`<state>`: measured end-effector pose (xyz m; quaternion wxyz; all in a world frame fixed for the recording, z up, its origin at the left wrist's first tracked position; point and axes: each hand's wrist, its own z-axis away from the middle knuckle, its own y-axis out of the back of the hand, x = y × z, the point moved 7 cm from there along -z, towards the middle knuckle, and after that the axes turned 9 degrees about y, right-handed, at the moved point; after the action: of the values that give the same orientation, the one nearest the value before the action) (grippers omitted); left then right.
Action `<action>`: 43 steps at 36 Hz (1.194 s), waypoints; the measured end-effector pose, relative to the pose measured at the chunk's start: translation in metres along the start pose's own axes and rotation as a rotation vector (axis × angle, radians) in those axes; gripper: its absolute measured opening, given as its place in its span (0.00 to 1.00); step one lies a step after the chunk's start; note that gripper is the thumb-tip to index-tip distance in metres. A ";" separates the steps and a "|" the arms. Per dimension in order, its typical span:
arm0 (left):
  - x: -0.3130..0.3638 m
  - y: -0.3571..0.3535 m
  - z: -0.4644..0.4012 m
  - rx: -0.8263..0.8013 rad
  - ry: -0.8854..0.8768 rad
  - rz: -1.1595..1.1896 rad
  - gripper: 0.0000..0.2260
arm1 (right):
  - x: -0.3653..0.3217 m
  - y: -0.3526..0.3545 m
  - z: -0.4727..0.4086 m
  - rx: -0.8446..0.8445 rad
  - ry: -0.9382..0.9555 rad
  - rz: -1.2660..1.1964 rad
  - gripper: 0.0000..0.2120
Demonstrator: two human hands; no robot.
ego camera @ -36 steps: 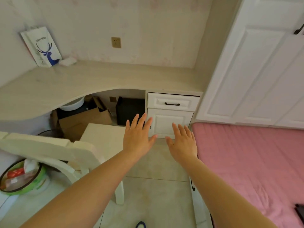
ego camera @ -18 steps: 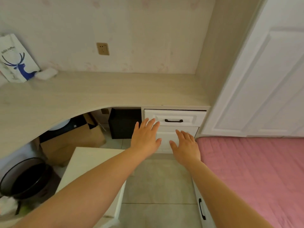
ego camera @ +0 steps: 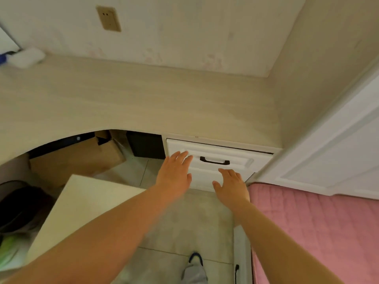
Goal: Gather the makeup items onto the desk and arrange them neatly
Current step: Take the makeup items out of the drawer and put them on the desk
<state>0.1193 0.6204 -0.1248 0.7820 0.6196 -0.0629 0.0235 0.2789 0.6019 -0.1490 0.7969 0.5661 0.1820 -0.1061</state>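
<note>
Both hands are being held out flat and empty, fingers spread, in front of the top drawer (ego camera: 217,160) under the worktop (ego camera: 143,99): the left hand (ego camera: 174,177) beside the dark handle (ego camera: 214,161), the right hand (ego camera: 231,185) just below it. No makeup items are being shown anywhere; they are possibly being kept inside the shut drawer. The fetching step is being started, so the handle is next to be gripped and pulled.
</note>
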 end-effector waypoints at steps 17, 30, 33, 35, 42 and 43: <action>0.002 -0.081 -0.114 -0.048 0.008 -0.088 0.27 | 0.062 -0.071 -0.129 -0.235 0.002 0.047 0.28; -0.006 -0.101 -0.132 -0.057 -0.019 -0.130 0.29 | 0.070 -0.097 -0.165 -0.291 0.019 0.100 0.31; -0.005 -0.101 -0.136 -0.061 -0.024 -0.142 0.29 | 0.071 -0.100 -0.166 -0.283 0.018 0.083 0.32; -0.003 -0.101 -0.139 -0.062 -0.027 -0.153 0.30 | 0.071 -0.100 -0.167 -0.270 0.013 0.063 0.33; 0.002 -0.104 -0.142 -0.067 -0.028 -0.162 0.32 | 0.069 -0.106 -0.155 -0.255 -0.002 0.078 0.35; 0.001 -0.105 -0.142 -0.070 -0.024 -0.166 0.32 | 0.068 -0.108 -0.153 -0.260 0.000 0.080 0.36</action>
<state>0.1425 0.7342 -0.2577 0.8016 0.5953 -0.0217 -0.0511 0.2745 0.7118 -0.3146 0.8671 0.4650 0.1717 -0.0498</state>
